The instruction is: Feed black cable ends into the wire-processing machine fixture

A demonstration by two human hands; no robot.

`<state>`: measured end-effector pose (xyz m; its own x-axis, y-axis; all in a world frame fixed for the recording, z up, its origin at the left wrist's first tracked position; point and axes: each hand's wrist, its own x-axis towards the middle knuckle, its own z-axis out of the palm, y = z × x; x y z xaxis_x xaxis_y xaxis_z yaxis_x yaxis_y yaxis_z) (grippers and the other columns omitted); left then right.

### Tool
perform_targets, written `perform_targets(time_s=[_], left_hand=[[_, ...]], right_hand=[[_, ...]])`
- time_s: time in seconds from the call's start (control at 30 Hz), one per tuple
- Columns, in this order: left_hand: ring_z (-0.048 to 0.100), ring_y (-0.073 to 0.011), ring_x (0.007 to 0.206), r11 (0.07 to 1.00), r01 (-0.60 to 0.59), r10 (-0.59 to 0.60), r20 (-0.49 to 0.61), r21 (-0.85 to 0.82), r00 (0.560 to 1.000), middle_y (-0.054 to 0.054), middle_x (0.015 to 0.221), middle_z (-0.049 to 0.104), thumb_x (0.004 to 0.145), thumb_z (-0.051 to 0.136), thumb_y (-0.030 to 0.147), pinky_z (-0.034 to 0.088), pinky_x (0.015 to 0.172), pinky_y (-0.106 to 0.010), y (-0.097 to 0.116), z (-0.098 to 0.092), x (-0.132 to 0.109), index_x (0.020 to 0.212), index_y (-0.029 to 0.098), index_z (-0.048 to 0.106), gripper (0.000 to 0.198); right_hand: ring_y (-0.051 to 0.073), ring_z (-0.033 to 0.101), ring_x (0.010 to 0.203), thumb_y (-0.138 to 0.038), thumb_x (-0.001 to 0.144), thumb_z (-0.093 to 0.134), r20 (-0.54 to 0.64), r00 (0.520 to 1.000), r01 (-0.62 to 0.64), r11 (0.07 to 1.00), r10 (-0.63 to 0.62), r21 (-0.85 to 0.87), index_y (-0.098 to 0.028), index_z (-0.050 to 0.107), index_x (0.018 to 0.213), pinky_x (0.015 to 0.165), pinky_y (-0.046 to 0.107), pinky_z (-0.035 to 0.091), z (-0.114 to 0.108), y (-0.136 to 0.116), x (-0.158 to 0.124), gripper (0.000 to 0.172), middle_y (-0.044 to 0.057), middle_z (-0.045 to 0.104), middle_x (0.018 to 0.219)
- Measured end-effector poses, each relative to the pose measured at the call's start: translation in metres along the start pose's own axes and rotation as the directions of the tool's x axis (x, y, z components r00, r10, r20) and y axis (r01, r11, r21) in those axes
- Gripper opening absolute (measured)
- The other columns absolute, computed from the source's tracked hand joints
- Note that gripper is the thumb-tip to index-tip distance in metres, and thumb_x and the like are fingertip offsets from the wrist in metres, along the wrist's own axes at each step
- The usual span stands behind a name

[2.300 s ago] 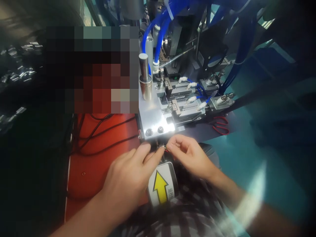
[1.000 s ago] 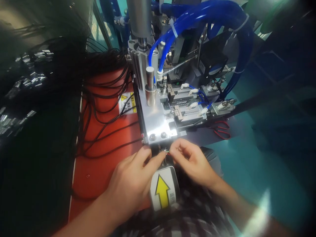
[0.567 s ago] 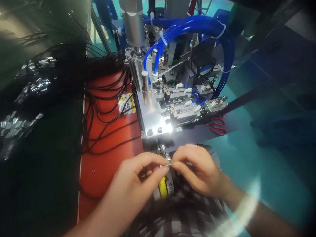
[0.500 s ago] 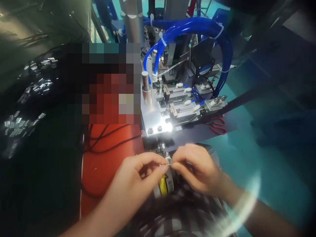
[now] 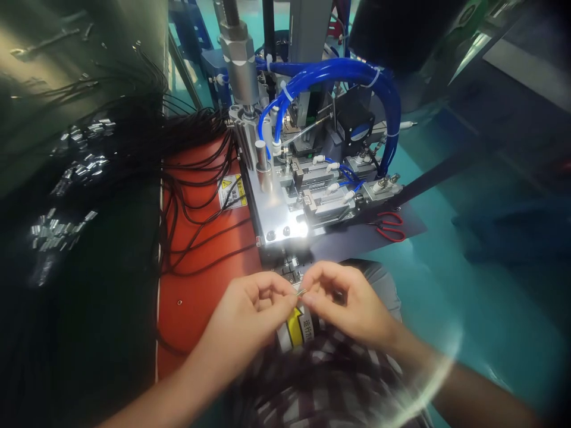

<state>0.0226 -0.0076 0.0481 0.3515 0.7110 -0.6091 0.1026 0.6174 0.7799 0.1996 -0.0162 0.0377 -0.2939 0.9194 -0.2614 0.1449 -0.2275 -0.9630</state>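
Observation:
My left hand (image 5: 250, 306) and my right hand (image 5: 348, 300) meet fingertip to fingertip, just in front of the machine's front end. Between them is a thin, short yellow-green strand (image 5: 300, 292), which looks like a wire end. Both hands pinch it with thumb and index finger, and most of it is hidden by the fingertips. Beyond the hands stands the metal machine (image 5: 272, 202), with a bright light on its front plate. Below them shows a label in yellow and white (image 5: 295, 327).
Black cables (image 5: 196, 205) run over the orange-red surface (image 5: 209, 297) on the left, with a warning label (image 5: 232, 191). Shiny metal tips (image 5: 60, 229) lie farther left. Thick blue tubing (image 5: 352, 71) arches above the machine. Red-handled scissors (image 5: 391, 227) lie at the right.
My fingertips have come closer together, my right hand shifting slightly left. The camera view has shifted a little, and the cables and warning label at the left now show.

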Motion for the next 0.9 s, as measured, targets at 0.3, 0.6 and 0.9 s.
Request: perform_targets(time_s=[0.3,0.6,0.9], left_hand=[[0.032,-0.0046,0.042,0.996,-0.050,0.051,-0.012,0.077,0.999,0.008,0.051,0.040,0.075,0.067,0.033,0.023,0.040,-0.016,0.001,0.001,-0.002,0.069,0.016,0.061,0.019],[0.032,-0.0042,0.044,0.991,-0.047,0.051,-0.029,0.122,0.998,0.007,0.055,0.043,0.077,0.065,0.032,0.025,0.041,-0.015,-0.001,0.000,-0.003,0.072,0.015,0.062,0.018],[0.037,-0.0040,0.045,0.990,-0.083,0.089,-0.050,0.114,0.995,0.006,0.056,0.048,0.080,0.063,0.031,0.029,0.043,-0.014,0.000,0.001,-0.003,0.073,0.015,0.062,0.018]], right_hand=[[0.009,0.040,0.052,-0.022,0.077,0.062,-0.060,0.996,-0.060,0.998,0.062,0.028,-0.017,0.056,0.072,0.049,0.022,0.031,0.008,-0.004,-0.001,0.010,-0.005,0.048,0.057],[0.009,0.041,0.053,-0.022,0.078,0.062,-0.080,0.994,-0.066,0.995,0.072,0.076,-0.016,0.057,0.071,0.048,0.022,0.033,0.010,-0.002,0.000,0.011,-0.004,0.049,0.059],[0.006,0.038,0.045,-0.024,0.077,0.064,-0.058,0.983,-0.155,0.949,0.177,0.276,-0.016,0.056,0.070,0.043,0.019,0.030,0.011,0.002,-0.001,0.012,-0.007,0.047,0.053]])
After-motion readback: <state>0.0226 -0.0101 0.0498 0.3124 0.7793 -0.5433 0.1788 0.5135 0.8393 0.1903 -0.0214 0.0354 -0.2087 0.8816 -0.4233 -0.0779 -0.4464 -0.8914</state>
